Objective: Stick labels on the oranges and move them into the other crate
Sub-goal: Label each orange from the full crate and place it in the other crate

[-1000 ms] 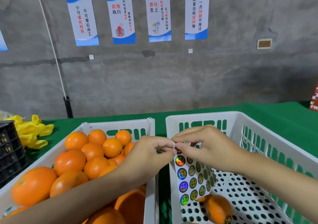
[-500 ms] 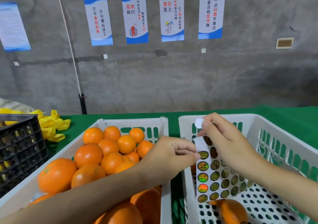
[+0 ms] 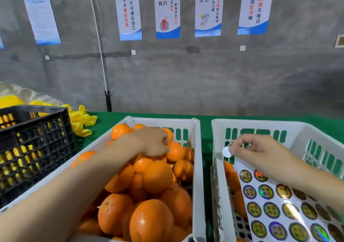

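Right hand (image 3: 260, 154): thumb and forefinger pinch one round label (image 3: 226, 151), blank white back toward the camera, held above the right crate (image 3: 216, 186) at its far left corner. Left hand (image 3: 152, 143): fingers curled down onto the oranges (image 3: 157, 178) piled in the left crate (image 3: 196, 167); whether it grips one cannot be told. Sheet (image 3: 275, 200): printed side up in the right crate, long axis running near to far. Both crates on green cloth (image 3: 111, 119). Black crate (image 3: 33, 145) far left. Grey wall (image 3: 186, 83) behind, with posters (image 3: 168, 11).
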The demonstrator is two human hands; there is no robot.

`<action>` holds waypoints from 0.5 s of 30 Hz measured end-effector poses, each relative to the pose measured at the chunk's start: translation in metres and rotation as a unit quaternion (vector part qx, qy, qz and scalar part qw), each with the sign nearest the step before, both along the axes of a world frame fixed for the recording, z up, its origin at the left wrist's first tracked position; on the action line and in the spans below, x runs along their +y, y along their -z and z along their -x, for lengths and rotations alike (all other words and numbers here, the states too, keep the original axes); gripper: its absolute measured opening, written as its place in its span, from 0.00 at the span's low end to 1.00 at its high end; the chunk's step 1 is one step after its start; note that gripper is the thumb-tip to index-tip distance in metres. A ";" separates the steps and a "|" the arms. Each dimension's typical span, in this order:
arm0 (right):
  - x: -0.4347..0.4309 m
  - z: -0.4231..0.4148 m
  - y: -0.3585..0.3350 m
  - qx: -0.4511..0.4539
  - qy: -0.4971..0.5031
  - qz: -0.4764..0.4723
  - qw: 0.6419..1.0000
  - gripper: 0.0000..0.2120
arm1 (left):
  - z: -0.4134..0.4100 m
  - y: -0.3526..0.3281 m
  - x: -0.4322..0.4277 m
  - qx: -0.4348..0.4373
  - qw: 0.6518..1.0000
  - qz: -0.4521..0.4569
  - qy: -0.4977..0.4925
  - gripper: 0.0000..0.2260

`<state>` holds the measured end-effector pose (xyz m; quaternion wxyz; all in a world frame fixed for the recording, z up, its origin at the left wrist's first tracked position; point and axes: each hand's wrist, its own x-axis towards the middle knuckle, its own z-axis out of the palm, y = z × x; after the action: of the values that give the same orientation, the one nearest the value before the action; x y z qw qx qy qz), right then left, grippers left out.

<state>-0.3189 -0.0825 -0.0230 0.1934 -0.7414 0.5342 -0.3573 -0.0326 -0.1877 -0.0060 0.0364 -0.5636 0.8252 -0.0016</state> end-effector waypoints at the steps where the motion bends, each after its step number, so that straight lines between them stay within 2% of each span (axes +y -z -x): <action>1: 0.001 -0.001 0.001 0.006 -0.008 -0.007 1.000 0.07 | -0.002 0.004 -0.002 -0.054 0.998 -0.033 -0.011 0.14; 2: 0.002 -0.002 0.001 0.014 -0.015 -0.012 1.000 0.06 | -0.003 0.008 -0.003 -0.085 0.995 -0.045 -0.012 0.14; 4: 0.004 -0.003 0.001 0.024 -0.021 -0.018 0.999 0.05 | -0.002 0.010 -0.004 -0.088 0.996 -0.007 -0.011 0.16; 7: 0.007 -0.006 0.000 0.022 -0.028 -0.019 0.999 0.05 | -0.002 0.012 -0.007 -0.081 0.995 0.052 -0.027 0.30; 9: 0.009 -0.006 -0.001 0.023 -0.032 -0.015 0.999 0.05 | -0.006 0.013 -0.008 -0.076 0.994 0.027 -0.076 0.36; 11: 0.009 -0.007 0.000 0.025 -0.032 -0.012 0.999 0.05 | -0.005 0.017 -0.012 -0.081 0.990 0.002 -0.119 0.37; 15: 0.008 -0.010 0.003 0.032 -0.036 -0.005 0.999 0.05 | 0.008 0.020 -0.018 -0.142 0.972 0.053 -0.178 0.38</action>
<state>-0.3090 -0.0743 -0.0259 0.1923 -0.7701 0.5151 -0.3234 -0.0405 -0.2056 -0.0264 0.1229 -0.6965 0.6968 -0.1194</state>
